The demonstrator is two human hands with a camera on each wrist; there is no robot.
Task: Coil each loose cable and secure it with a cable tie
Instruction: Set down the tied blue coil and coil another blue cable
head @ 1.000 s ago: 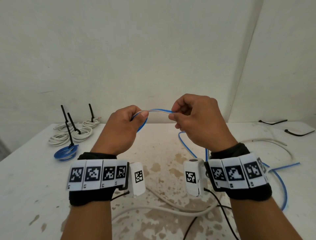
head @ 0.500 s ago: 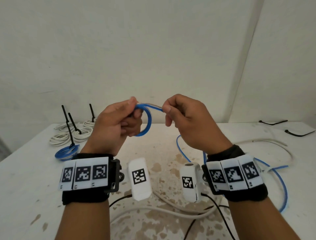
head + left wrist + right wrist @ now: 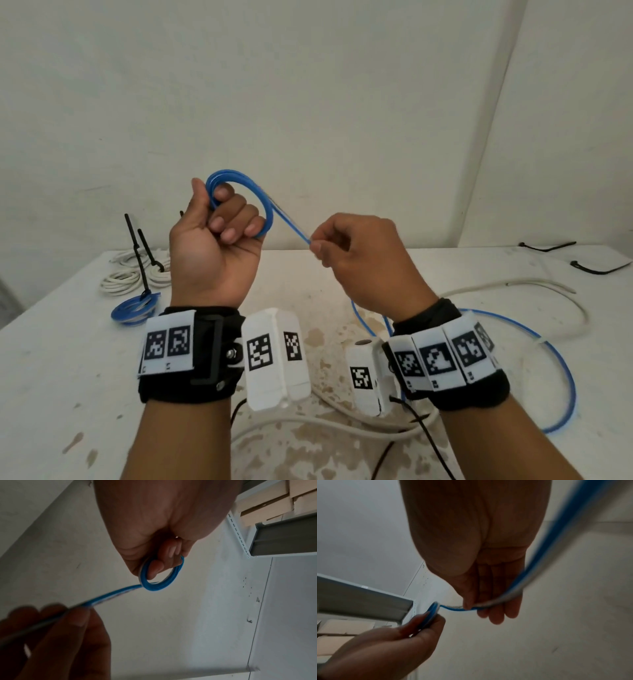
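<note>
A plain off-white wall fills the background, with a corner seam at the right. Below it a white surface is seen, its paint worn into brownish blotches near the middle. A metal shelf with cardboard boxes is visible in the wrist views.

Across the surface a thick white cable is laid loose, curving toward the near edge. The blue cable, thin and flat with a pale stripe, is held above the surface between both hands; its free length is draped down behind the right wrist and looped on the surface at the right. A small round coil of a few turns has been formed at its raised end.

The left hand is raised palm toward the camera, its fingers curled through the coil and the thumb pressed on the coil's top. The right hand is lower, and the strand just off the coil is pinched between thumb and forefinger.

At the far left, white coils and a blue coil are set, each bound by a black tie with its tail upright. Two loose black ties are laid at the far right.
</note>
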